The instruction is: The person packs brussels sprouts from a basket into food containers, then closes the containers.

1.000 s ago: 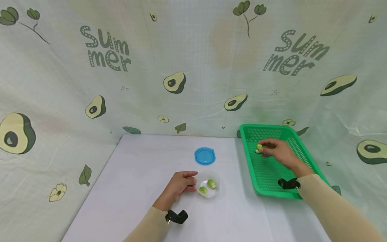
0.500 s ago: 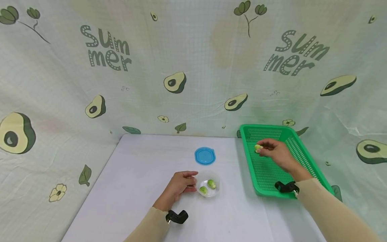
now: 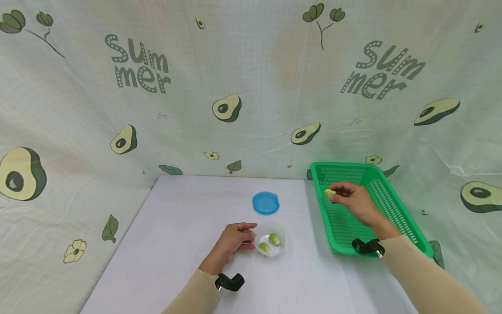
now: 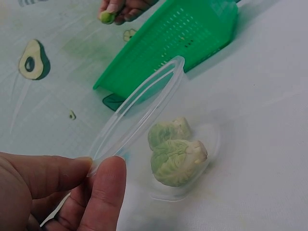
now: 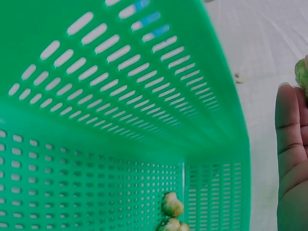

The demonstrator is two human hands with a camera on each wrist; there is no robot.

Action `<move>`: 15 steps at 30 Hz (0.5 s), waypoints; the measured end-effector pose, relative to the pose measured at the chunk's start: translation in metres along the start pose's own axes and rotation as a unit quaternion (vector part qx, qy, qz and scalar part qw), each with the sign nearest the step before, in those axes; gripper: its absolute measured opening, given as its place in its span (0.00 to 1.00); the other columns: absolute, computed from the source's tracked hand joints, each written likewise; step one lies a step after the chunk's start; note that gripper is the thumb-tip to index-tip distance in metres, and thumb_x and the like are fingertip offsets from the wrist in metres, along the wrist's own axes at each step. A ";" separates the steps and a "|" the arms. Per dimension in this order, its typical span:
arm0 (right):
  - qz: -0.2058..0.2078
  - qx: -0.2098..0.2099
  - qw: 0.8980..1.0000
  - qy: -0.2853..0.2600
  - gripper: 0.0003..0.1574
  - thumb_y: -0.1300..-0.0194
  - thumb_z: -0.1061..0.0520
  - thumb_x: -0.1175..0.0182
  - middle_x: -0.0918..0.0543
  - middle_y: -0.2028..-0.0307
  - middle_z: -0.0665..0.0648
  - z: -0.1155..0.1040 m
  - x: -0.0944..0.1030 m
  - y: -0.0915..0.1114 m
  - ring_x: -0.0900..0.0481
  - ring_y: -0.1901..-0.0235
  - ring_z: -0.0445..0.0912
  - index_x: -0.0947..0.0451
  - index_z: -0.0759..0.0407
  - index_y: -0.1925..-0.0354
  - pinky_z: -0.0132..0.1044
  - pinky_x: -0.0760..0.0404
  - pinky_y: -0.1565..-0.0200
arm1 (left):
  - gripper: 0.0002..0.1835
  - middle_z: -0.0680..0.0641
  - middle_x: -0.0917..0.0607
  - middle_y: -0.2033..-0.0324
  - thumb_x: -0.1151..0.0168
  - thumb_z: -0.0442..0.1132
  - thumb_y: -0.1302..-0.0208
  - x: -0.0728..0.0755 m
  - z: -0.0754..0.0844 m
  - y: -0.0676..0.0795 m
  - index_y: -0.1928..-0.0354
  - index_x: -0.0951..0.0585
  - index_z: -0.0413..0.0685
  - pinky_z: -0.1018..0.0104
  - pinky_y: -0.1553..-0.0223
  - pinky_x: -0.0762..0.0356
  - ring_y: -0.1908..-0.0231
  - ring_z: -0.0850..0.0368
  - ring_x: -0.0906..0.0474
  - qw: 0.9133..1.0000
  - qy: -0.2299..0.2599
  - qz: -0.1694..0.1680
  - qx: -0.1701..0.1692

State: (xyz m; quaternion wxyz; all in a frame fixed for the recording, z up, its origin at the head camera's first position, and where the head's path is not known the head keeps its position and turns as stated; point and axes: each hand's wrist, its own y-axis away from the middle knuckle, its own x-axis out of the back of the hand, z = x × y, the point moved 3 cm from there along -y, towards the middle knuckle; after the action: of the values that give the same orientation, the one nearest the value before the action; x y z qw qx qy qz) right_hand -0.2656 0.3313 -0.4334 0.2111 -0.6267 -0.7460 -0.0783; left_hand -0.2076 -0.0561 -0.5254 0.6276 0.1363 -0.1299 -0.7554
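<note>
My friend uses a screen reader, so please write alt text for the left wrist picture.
A left hand pinches the rim of a clear plastic bowl holding two Brussels sprouts on a white surface. At the top edge of the picture, a right hand holds another sprout near a green perforated basket.

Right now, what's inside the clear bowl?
Two Brussels sprouts lie in the clear bowl. What lies beneath them is covered; in the left wrist view, one partly hides the other.
</note>
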 end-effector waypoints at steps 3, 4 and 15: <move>0.001 0.003 1.000 0.002 0.23 0.27 0.56 0.31 0.12 0.52 0.53 -0.004 -0.003 0.002 0.12 0.57 0.38 0.19 0.68 0.40 0.35 0.10 0.53 | 0.22 0.44 0.18 0.61 0.34 0.28 0.30 0.000 0.000 0.000 0.35 0.18 0.37 0.61 0.59 0.08 0.68 0.56 0.16 1.000 -0.001 0.001 -0.002; 0.000 0.003 1.000 0.004 0.23 0.27 0.56 0.31 0.11 0.52 0.53 -0.006 -0.003 0.002 0.12 0.57 0.39 0.19 0.68 0.40 0.34 0.10 0.53 | 0.22 0.44 0.18 0.61 0.34 0.28 0.30 0.000 0.000 0.000 0.35 0.18 0.36 0.61 0.59 0.08 0.68 0.56 0.16 1.000 -0.001 0.000 -0.002; 0.009 0.003 0.998 0.054 0.22 0.28 0.49 0.30 0.10 0.53 0.46 -0.020 -0.009 0.004 0.15 0.55 0.40 0.15 0.58 0.42 0.34 0.13 0.52 | 0.22 0.44 0.18 0.61 0.35 0.28 0.30 0.000 -0.001 0.000 0.35 0.18 0.36 0.61 0.59 0.08 0.68 0.56 0.16 1.000 0.002 0.000 -0.002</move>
State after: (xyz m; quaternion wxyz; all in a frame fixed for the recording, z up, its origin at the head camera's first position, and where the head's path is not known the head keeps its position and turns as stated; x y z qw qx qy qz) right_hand -0.2560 0.3165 -0.4193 0.2539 -0.6273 -0.7282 -0.1083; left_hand -0.2077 -0.0561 -0.5261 0.6279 0.1364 -0.1270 -0.7556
